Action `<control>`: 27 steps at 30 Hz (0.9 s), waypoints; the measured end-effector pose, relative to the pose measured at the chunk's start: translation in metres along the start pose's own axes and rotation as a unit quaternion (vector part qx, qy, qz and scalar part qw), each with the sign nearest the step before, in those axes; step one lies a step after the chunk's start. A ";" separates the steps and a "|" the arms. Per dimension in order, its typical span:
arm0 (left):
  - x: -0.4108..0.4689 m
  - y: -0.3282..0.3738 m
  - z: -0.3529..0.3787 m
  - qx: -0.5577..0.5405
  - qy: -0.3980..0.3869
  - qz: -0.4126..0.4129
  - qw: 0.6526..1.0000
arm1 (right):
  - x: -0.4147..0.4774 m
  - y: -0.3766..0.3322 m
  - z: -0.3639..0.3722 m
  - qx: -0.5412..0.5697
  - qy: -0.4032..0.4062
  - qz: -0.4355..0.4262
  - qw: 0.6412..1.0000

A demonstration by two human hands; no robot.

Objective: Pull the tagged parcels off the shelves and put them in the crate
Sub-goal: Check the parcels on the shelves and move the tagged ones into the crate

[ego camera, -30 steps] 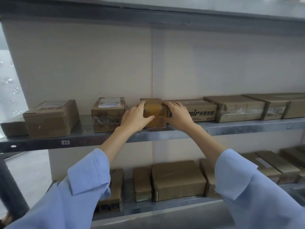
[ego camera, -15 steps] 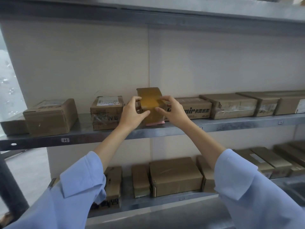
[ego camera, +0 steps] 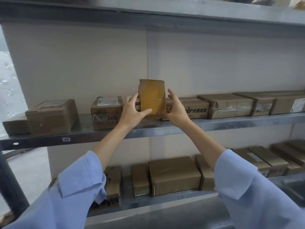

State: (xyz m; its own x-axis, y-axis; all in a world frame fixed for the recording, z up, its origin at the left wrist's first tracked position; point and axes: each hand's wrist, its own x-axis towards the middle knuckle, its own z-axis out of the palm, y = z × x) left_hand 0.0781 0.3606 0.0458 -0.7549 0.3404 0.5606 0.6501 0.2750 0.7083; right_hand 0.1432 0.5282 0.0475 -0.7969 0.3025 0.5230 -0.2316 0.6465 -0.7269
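Left thumb [ego camera: 146,111] is lying across the front of the parcel [ego camera: 152,96], low down. The other left fingers [ego camera: 132,98] are curling round its left edge, so the left hand [ego camera: 132,111] is gripping it. Right thumb [ego camera: 160,114] is pinching the lower right corner. Right fingers [ego camera: 171,95] are reaching up along the right edge, loosely spread; can't tell if the tips are touching. So the right hand [ego camera: 177,111] is holding it too.

The parcel is standing upright, yellow-taped face toward me, over the front centre of the middle shelf [ego camera: 165,128]. Its bottom edge is hiding behind the thumbs, so can't tell if it's resting on the shelf or clear of it.

On that shelf, a labelled box [ego camera: 107,111] is sitting left of centre and a printed box [ego camera: 196,110] right of centre. Blue sleeves [ego camera: 79,187] are reaching up from below the shelf. Brown boxes [ego camera: 175,175] are sitting on the tier under it.
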 end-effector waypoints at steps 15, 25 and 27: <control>-0.002 -0.007 -0.003 -0.036 -0.015 0.022 0.999 | -0.006 -0.003 0.005 -0.009 -0.020 -0.026 0.999; -0.007 -0.013 -0.007 -0.065 -0.034 0.025 0.997 | -0.008 0.000 0.007 0.049 -0.025 0.003 0.998; -0.006 -0.016 -0.006 -0.071 -0.033 0.015 0.997 | -0.008 0.003 0.006 0.064 -0.024 0.014 0.998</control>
State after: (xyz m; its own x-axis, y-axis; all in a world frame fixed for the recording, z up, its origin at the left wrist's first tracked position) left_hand 0.0722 0.3491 0.0337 -0.7243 0.4072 0.5565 0.6504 0.1355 0.7474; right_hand 0.1452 0.5232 0.0386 -0.8291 0.2835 0.4820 -0.2761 0.5420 -0.7937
